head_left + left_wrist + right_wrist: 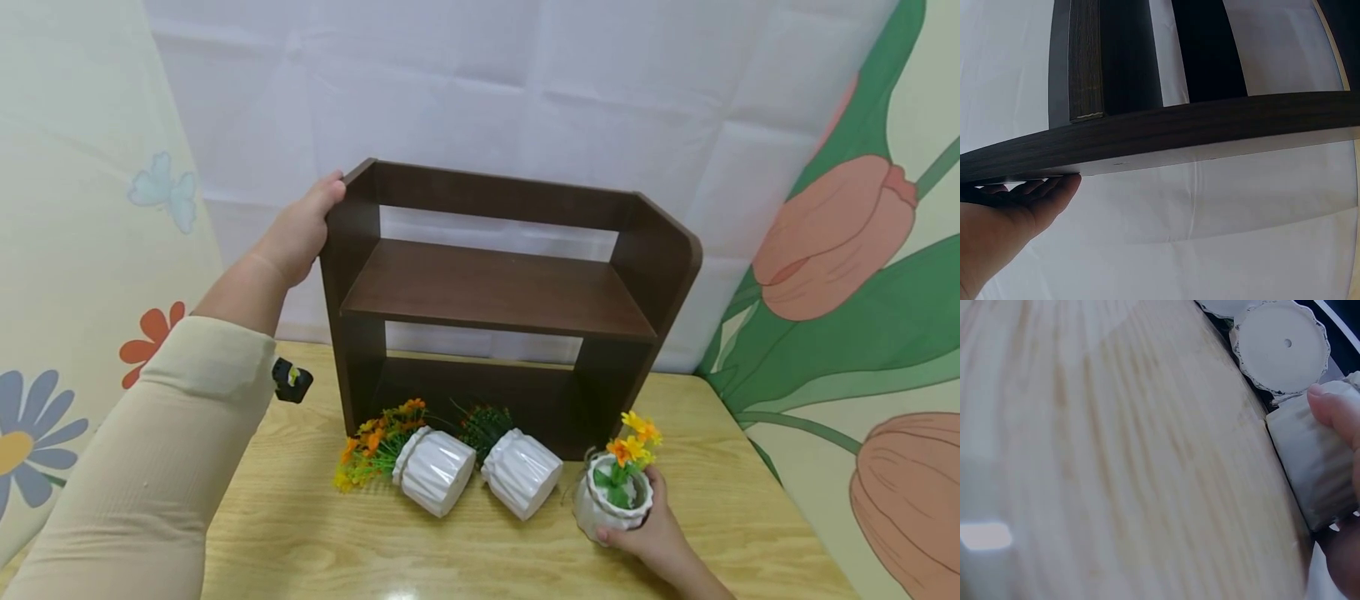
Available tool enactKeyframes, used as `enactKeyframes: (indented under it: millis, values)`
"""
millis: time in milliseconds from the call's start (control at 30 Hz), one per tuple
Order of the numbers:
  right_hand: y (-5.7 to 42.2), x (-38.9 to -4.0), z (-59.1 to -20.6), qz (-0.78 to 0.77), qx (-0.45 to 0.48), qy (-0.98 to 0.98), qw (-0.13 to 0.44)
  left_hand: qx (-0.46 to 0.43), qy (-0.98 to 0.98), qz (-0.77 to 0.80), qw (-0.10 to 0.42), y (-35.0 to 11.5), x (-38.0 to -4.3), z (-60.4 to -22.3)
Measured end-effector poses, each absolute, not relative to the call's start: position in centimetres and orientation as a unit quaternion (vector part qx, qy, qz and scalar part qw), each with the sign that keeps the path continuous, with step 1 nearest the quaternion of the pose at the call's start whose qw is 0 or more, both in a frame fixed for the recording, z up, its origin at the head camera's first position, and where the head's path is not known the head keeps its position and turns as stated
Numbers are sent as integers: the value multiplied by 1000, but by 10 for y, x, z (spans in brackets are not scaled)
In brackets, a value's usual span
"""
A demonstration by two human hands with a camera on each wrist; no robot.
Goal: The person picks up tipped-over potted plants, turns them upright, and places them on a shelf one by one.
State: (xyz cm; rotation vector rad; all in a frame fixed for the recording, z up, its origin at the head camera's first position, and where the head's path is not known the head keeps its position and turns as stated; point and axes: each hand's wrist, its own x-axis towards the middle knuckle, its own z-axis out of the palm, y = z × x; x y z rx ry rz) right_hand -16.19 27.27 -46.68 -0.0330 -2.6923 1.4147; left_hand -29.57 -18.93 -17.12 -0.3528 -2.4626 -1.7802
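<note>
A dark brown two-tier shelf (495, 287) stands upright on the wooden table. My left hand (303, 225) rests against the outside of its left side panel, near the top; in the left wrist view the fingers (1054, 197) lie along that panel. My right hand (652, 533) grips a white ruffled flowerpot (592, 512) with yellow-orange flowers, upright at the shelf's front right; its thumb shows on the pot's wall in the right wrist view. Two similar pots lie tipped over before the shelf: one with orange and yellow flowers (435, 471), one with dark greenery (522, 475).
Behind the shelf hangs a white cloth (487, 92). A flower-printed backdrop (832, 333) borders the table (337, 550) at the right, another at the left. A small black object (291, 381) shows beside the left sleeve.
</note>
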Motion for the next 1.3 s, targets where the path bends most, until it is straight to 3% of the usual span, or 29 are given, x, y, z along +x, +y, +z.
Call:
enactKeyframes:
  millis: [967, 1300]
  values:
    - [268, -162, -466, 498, -38, -866, 19, -111, -804, -583, 42, -189, -295, -172]
    - [264, -160, -454, 516, -34, -855, 47, -108, -809, -575, 47, -187, -297, -173]
